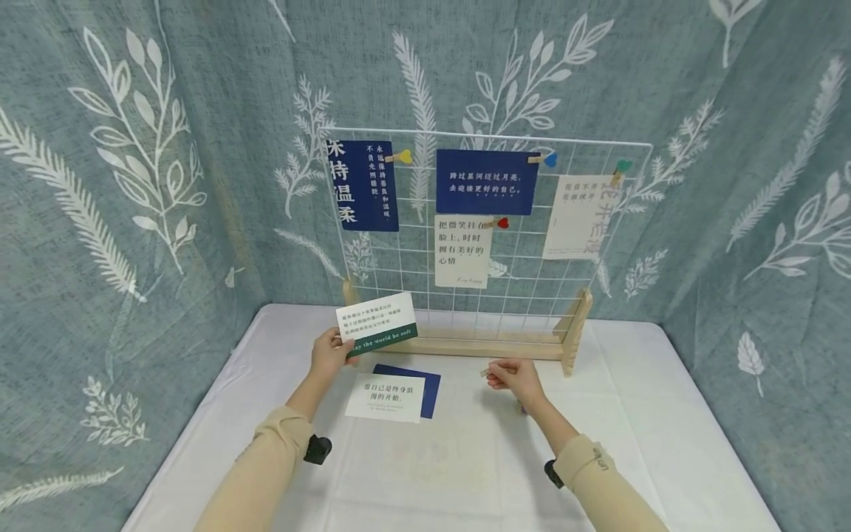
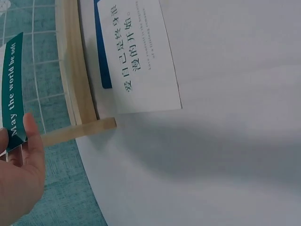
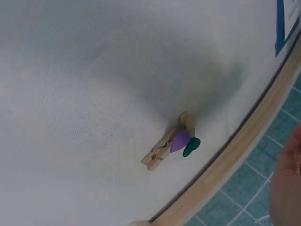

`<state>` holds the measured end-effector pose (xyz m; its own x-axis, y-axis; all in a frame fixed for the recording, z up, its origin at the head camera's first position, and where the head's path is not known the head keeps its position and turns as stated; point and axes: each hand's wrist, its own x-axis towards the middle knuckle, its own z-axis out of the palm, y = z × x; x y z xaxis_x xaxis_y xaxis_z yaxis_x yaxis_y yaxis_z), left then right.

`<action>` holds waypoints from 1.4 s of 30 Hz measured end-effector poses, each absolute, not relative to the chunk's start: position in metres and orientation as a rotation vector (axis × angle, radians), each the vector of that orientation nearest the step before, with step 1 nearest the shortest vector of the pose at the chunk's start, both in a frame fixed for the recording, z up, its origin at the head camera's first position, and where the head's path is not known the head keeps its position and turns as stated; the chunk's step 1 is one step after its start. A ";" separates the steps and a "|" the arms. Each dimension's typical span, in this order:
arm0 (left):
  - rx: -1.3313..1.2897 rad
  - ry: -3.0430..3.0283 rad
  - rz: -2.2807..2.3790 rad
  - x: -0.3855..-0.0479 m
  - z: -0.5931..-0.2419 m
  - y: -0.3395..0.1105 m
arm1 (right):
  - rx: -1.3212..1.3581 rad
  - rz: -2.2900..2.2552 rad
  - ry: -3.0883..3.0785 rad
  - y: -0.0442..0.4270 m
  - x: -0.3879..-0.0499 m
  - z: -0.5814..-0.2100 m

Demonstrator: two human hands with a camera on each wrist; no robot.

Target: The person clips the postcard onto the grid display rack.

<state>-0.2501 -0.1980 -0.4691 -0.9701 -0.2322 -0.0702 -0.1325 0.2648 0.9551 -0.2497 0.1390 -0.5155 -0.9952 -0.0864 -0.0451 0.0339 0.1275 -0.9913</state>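
Note:
My left hand (image 1: 330, 353) holds a white card with a green band (image 1: 375, 319) by its lower left corner, in front of the white wire grid (image 1: 505, 301). In the left wrist view the thumb and fingers pinch the card's end. My right hand (image 1: 518, 380) pinches a small wooden clothespin (image 1: 484, 373) between thumb and fingers, low before the rack. Below the right hand, wooden clothespins with a purple heart (image 3: 180, 141) and a green heart (image 3: 191, 147) lie together on the table. A white printed card (image 1: 384, 399) lies over a dark blue card (image 1: 431, 391).
Wooden feet (image 1: 575, 332) hold the grid upright on the white-covered table (image 1: 625, 436). Clipped to it are a left blue card (image 1: 366, 199), a wide blue card (image 1: 485, 181), a lower white card (image 1: 461, 258) and a right white card (image 1: 572, 222). Patterned curtains (image 1: 219, 148) surround the table.

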 end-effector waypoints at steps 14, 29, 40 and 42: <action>0.371 -2.430 -1.757 -0.257 -0.461 -0.209 | -0.052 -2.030 2.294 0.137 -0.248 -0.518; 0.339 -2.455 -1.702 -0.264 -0.440 -0.206 | -0.254 -1.825 2.398 0.136 -0.250 -0.515; 0.303 -2.461 -1.741 -0.270 -0.429 -0.203 | -0.577 -1.610 2.442 0.128 -0.247 -0.496; 0.301 -2.455 -1.742 -0.271 -0.428 -0.204 | -0.575 -1.585 2.463 0.126 -0.246 -0.494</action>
